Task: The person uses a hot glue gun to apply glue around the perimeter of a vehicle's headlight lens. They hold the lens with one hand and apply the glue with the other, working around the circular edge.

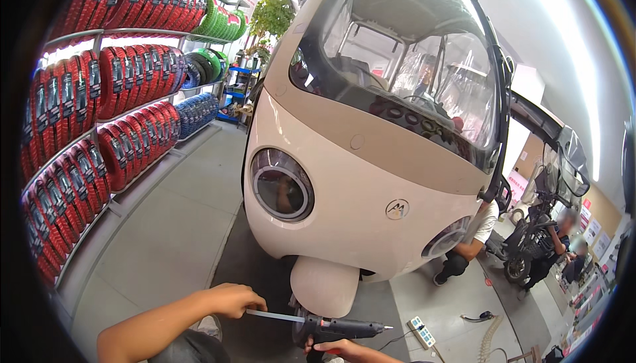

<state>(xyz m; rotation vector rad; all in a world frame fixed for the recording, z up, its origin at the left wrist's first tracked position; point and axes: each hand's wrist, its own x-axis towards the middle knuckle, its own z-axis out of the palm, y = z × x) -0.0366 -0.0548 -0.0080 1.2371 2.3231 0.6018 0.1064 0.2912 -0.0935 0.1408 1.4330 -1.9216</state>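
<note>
A black hot glue gun [348,328] lies level in front of me, its nozzle toward the right. Wrapped round its handle from below is my right hand [330,348], partly cut off by the lower edge; a red part shows by its fingers. A long, pale glue stick [277,315] runs from the gun's rear end to the left. My left hand [236,300] is closed on the stick's far end, fingers pinched together. Just beyond the gun is the rounded cream front mudguard [324,287] of a small enclosed three-wheeler [351,197].
A power strip [421,332] and a coiled hose [489,340] lie on the floor at right. Someone in a white shirt [487,222] crouches beside the vehicle. Racks of red-wrapped tyres [139,78] line the left wall. More people and a dark scooter [527,250] are farther right.
</note>
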